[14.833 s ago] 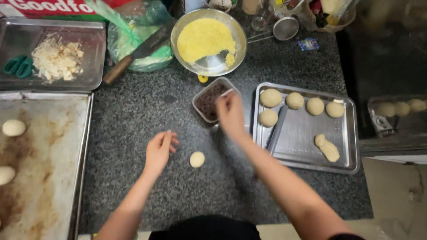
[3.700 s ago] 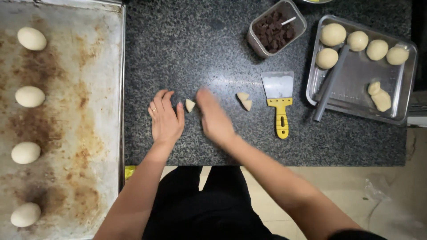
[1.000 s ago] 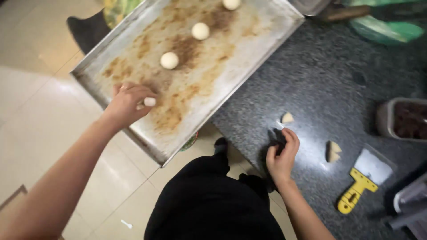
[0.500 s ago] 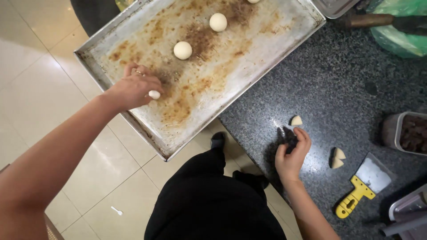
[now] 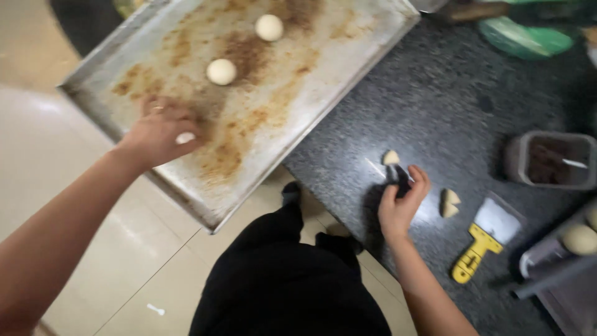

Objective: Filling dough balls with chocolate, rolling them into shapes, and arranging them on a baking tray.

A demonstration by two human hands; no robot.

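Observation:
My left hand (image 5: 157,132) rests on the large stained baking tray (image 5: 348,68), its fingers curled over a small pale dough ball (image 5: 185,137) near the tray's front edge. Two more dough balls (image 5: 221,71) (image 5: 269,27) lie further up the tray. On the dark stone counter (image 5: 448,118), my right hand (image 5: 401,202) pinches a small dark lump (image 5: 398,175), and a thin pale stick pokes out to its left. A dough wedge (image 5: 390,157) lies just beyond those fingers, and another wedge (image 5: 449,203) sits to the right.
A scraper with a yellow handle (image 5: 476,252) lies right of the wedges. Behind it stands a tub of dark filling (image 5: 550,160). A small metal tray with a dough ball (image 5: 578,239) is at the right edge, and a green bag (image 5: 525,37) at the back.
My left hand has stayed on the big tray with the dough ball under its fingers. The right hand has kept its place on the counter. The view has shifted slightly.

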